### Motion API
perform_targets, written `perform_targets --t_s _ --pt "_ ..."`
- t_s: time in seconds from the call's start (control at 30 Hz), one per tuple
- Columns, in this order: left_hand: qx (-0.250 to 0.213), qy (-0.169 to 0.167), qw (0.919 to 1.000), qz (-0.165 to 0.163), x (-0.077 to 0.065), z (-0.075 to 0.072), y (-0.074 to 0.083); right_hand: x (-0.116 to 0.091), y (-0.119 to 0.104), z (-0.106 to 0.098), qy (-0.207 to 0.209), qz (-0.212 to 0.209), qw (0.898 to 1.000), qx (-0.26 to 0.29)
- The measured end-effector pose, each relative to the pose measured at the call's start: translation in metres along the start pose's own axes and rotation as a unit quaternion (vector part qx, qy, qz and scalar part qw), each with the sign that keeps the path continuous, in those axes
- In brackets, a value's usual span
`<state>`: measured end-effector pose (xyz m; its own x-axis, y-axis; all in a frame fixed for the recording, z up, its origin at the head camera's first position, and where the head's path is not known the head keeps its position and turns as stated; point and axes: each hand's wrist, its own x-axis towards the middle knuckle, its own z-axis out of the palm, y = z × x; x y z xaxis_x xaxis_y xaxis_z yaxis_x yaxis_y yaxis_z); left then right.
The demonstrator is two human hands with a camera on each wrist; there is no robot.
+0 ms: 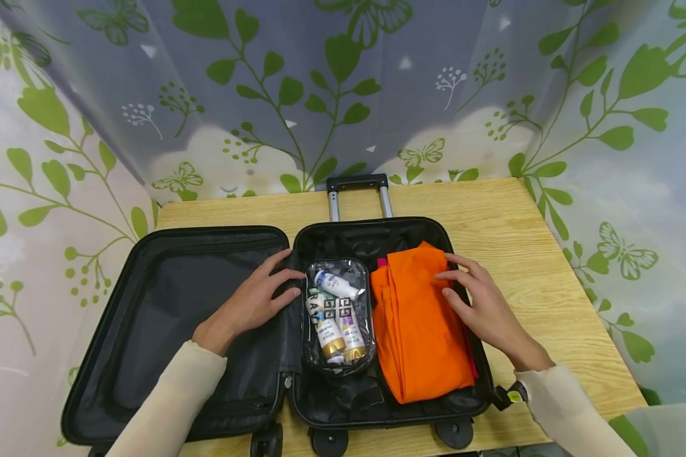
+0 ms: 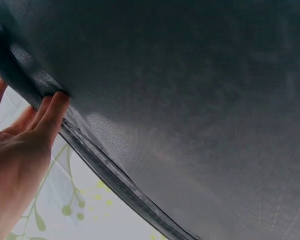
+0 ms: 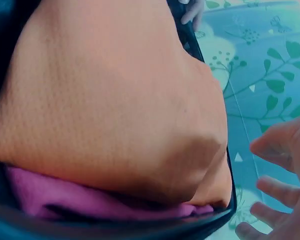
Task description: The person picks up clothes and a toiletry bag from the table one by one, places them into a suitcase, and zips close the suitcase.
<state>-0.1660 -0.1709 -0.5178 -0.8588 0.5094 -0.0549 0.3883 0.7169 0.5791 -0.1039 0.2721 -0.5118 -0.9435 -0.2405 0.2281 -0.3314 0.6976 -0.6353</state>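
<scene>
An open black suitcase (image 1: 357, 419) lies with its lid half (image 1: 177, 330) folded out to the left. In its right half, a clear toiletry bag (image 1: 366, 317) with black trim holds several white bottles and tubes. Beside the bag is a folded orange garment (image 1: 425, 324), with magenta cloth (image 3: 65, 195) showing under its edge. My left hand (image 1: 257, 298) reaches over the middle seam, fingers extended, fingertips right by the bag's left edge. Loosely spread, the fingers of my right hand (image 1: 483, 304) hover at the garment's right side, holding nothing.
The suitcase rests on a wooden table (image 1: 491, 216), its wheels (image 1: 328, 441) toward me. At the far side its pull handle (image 1: 357, 184) is extended. A curtain (image 1: 297, 82) with a leaf pattern hangs behind the table and along both sides.
</scene>
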Motion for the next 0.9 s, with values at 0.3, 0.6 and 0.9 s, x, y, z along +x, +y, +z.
perform_targets --t_s 0.3,0.6,0.9 --pt "-0.004 -0.007 1.0000 0.000 0.002 -0.001 0.001 -0.010 0.018 -0.007 -0.018 0.031 0.999 0.014" --pt "-0.003 -0.010 0.9999 0.000 0.002 -0.003 0.003 -0.028 0.033 0.002 -0.043 0.012 0.999 -0.026" --pt "0.001 -0.012 0.9999 -0.003 0.001 -0.003 0.001 -0.035 0.040 0.011 -0.020 -0.027 0.998 -0.045"
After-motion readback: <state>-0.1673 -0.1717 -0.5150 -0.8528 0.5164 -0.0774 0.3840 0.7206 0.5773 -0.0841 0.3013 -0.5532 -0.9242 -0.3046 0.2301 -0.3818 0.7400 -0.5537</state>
